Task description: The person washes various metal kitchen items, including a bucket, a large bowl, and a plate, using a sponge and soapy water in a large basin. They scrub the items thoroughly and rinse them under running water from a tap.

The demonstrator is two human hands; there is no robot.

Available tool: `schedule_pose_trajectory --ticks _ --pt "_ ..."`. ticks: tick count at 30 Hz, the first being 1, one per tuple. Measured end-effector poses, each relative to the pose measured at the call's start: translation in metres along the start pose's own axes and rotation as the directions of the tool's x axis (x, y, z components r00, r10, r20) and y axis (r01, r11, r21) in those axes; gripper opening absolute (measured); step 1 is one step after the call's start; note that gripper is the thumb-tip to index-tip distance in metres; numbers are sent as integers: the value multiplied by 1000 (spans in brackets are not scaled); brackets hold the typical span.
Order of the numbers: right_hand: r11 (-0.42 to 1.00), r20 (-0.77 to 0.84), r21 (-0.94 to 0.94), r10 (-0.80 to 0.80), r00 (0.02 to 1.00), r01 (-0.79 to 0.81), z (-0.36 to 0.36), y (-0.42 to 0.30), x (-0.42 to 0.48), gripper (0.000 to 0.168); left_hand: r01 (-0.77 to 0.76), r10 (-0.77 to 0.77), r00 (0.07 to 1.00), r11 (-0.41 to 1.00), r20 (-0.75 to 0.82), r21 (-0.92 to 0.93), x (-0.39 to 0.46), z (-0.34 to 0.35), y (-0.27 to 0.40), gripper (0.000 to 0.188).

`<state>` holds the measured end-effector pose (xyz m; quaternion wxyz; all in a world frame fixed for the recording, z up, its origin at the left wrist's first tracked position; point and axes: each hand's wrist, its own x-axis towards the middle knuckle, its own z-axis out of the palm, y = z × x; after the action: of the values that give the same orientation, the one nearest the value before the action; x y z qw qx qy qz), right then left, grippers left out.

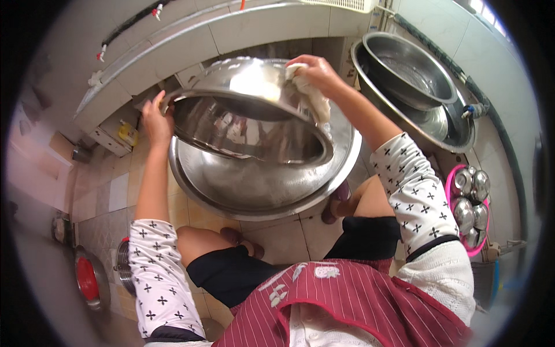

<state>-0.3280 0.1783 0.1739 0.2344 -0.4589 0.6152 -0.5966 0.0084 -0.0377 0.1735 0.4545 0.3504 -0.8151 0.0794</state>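
A shiny stainless-steel basin (251,132) is tilted on edge above a larger, wide steel basin (243,186) on the floor. Its hollow side faces me. My left hand (157,119) grips the tilted basin's rim at its left end. Bunched in my right hand (316,73) is a pale cloth (314,102), pressed against the outer wall of the tilted basin at the upper right. Part of the cloth hangs down past the rim. The fingertips of my right hand are partly hidden behind the cloth and the wall.
Two nested steel basins (409,71) stand at the right by the tiled wall. Below them, a pink tub (451,184) holds several small steel bowls. A tiled counter (173,56) runs along the back, with a yellow bottle (128,133) beneath. A red colander (87,277) sits at lower left.
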Motion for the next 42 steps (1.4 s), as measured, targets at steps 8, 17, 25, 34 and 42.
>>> schedule_pose_trajectory --ticks 8,17,25,34,42 --pt "753 8 -360 -588 809 550 115 -36 -17 29 586 -360 652 -319 667 -745 9 6 132 73" --pt "258 431 -376 -802 414 890 159 -51 18 38 603 -400 747 69 532 -795 -42 -20 123 48" --pt "518 250 -607 -596 763 603 128 -46 103 33 714 -252 698 185 670 -675 -137 -33 87 46" --pt "469 449 -258 -716 535 845 188 -59 66 33 371 -362 927 840 100 -396 -28 -16 61 27" --pt "966 288 -214 -81 954 147 73 102 257 34 493 -493 845 565 208 -661 -102 4 -3 38"
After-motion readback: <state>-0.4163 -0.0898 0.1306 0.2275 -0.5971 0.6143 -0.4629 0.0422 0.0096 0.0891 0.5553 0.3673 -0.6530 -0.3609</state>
